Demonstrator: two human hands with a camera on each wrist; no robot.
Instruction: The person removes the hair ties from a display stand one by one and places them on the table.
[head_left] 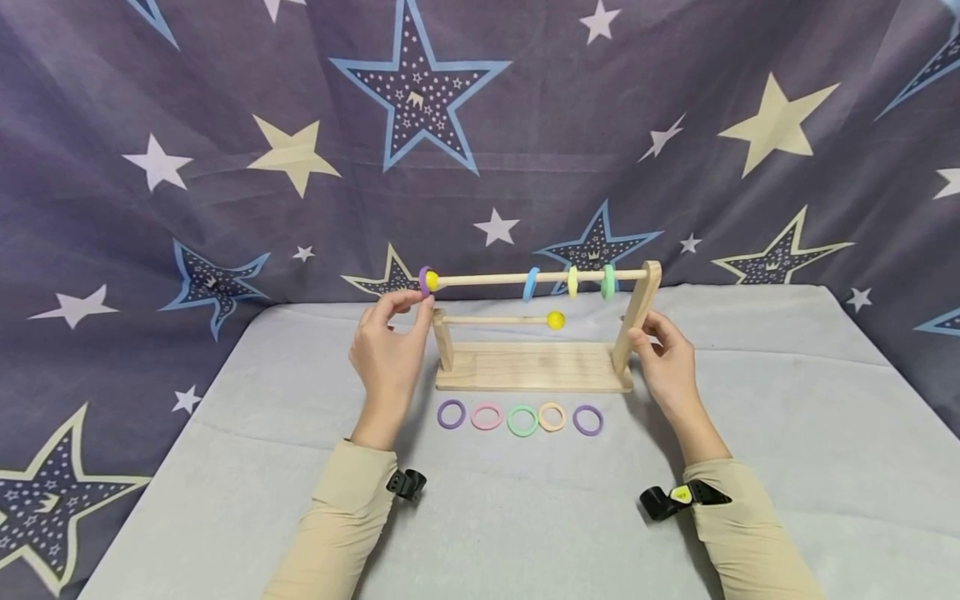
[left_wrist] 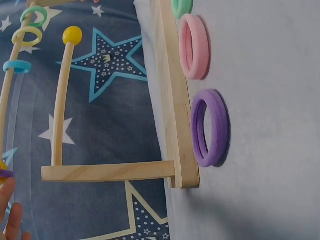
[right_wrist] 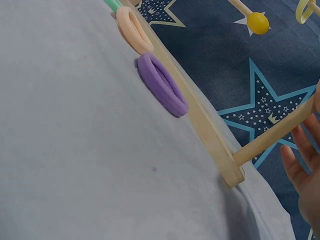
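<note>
Purple ring (head_left: 424, 280) is up at the yellow knob (head_left: 432, 282) on the upper rod (head_left: 483, 279), toward the back edge of the surface (head_left: 517, 517), pinched in the left grip (head_left: 389, 354), while the right grip (head_left: 669, 371) has the taller post (head_left: 639, 308) (probably so the wooden stand (head_left: 532, 367) won't skid).

Rack (head_left: 534, 367) was smooth, matt wood; rings (left_wrist: 218, 130) looked matt, clothlike; yellow balls (right_wrist: 258, 23) looked smooth, slightly glossy; tabletop cloth (head_left: 525, 525) was matt.
</note>
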